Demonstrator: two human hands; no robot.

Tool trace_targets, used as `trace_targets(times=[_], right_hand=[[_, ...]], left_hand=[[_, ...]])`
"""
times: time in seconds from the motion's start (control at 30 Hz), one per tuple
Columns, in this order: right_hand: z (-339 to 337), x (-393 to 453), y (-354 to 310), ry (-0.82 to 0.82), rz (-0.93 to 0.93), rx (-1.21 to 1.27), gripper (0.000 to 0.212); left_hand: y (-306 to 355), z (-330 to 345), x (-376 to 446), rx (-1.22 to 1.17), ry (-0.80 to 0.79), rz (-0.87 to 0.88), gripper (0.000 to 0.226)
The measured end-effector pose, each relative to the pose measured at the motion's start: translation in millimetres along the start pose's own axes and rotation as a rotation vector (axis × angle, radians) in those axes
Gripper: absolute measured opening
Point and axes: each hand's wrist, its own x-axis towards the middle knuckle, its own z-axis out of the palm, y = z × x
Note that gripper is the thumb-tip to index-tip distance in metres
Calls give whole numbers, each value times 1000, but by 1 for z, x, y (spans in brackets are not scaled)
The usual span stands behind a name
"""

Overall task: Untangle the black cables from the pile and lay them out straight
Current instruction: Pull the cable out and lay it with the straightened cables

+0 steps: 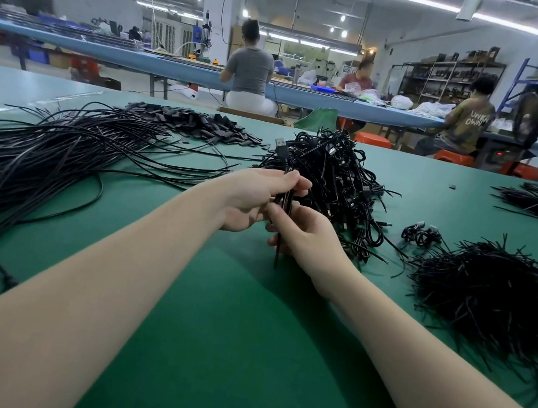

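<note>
- Bare green table point(229, 340) lies open near the person, between both forearms
- Straightened cables point(27, 161) fill the left side
- The tangled pile point(333, 179) blocks the far centre
- A heap of short black ties point(495, 297) crowds the right, small coiled bundles point(422, 235) just beside it

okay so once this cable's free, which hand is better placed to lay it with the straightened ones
The left hand, probably. It holds the cable high up near the plug, and the straightened cables lie on its side. The right hand pinches lower down, nearer the tangled pile.
</note>
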Motion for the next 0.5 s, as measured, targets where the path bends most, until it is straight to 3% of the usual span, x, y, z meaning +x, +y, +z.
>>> trace_targets(times=[0.27, 0.4, 0.5], right_hand=[[3, 2, -6, 118, -58, -242, 42], [1, 3, -4, 149, -35, -461, 36], [-1, 2, -5, 123, -25, -460, 36]], left_hand=[[-6, 6, 6, 19, 55, 65, 27], [-13, 13, 8, 60, 58, 89, 28], [-18, 18, 9, 55, 85, 95, 28]])
